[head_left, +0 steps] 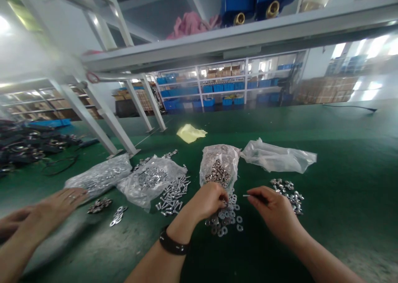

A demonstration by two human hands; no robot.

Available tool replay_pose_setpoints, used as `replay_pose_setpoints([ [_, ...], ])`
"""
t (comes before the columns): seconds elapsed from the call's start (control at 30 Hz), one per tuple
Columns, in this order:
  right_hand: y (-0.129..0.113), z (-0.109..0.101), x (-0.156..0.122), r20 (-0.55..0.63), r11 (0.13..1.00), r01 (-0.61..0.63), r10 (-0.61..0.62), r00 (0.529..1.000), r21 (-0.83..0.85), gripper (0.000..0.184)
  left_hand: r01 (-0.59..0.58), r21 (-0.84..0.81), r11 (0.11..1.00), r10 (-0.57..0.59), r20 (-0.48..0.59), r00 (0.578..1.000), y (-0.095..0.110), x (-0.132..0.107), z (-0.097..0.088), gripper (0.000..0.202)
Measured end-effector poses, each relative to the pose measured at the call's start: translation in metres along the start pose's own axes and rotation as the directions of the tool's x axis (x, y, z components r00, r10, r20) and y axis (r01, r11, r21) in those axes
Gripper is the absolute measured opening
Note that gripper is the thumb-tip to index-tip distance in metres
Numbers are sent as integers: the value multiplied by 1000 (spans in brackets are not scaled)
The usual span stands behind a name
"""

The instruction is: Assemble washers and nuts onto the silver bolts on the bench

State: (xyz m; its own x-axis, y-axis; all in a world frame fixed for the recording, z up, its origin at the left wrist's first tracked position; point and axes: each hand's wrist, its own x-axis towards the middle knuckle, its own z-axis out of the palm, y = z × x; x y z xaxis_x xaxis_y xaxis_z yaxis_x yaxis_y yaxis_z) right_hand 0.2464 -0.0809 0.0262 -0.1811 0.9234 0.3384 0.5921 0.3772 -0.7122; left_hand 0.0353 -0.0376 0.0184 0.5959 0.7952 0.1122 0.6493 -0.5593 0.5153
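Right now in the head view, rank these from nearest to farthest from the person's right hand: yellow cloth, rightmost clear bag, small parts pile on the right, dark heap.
From the right hand, pinching a thin metal piece:
1. small parts pile, just right of it.
2. rightmost clear bag, behind it.
3. yellow cloth, farther back, left.
4. dark heap, far left.

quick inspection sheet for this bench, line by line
surface: green mat, hardware scattered on it
job's things: loose washers below an open bag of nuts; thin screw
clutter: pile of screws, bag of washers, empty bag, yellow cloth
grippers: left hand fingertips on the loose washers; right hand pinches the thin screw; another person's hand rests far left
cables: black cable far right
surroundings: shelving with blue bins
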Motion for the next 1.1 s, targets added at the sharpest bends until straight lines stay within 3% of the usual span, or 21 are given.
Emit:
replay_pose_setpoints([
  [0.17, -2, 1, -1, 13, 1000, 21, -21, 1000, 6, 21, -65, 79, 995, 61, 49, 997, -4, 2, 5, 27],
  [0.47, 0, 2, -1, 5, 1000, 20, -20, 1000, -3, 20, -30, -23, 999, 31, 56, 998, 0, 3, 1, 16],
  [0.57, 0, 4, -1, 36, 1000, -7, 6, 999, 15, 19, 39, -236, 971, -39, 4, 999, 4, 4, 0, 18],
  [0.67, 2, 8, -1, 71, 995, -64, 58, 996, 78, 21, 98, -518, 850, -78, 60, 995, 10, 5, 1, 24],
  [0.73, 4, 11, 0, 77, 988, -91, 82, 994, 121, 22, 113, -576, 809, -74, 91, 993, 13, 6, 3, 25],
  [0.93, 6, 12, 0, 82, 984, -119, 108, 991, 131, 23, 134, -525, 841, -96, 99, 990, 8, 5, 7, 26],
  [1.1, 1, 10, -2, 103, 987, -128, 117, 988, 101, 20, 249, -454, 856, -224, 109, 968, -7, 5, 9, 23],
])
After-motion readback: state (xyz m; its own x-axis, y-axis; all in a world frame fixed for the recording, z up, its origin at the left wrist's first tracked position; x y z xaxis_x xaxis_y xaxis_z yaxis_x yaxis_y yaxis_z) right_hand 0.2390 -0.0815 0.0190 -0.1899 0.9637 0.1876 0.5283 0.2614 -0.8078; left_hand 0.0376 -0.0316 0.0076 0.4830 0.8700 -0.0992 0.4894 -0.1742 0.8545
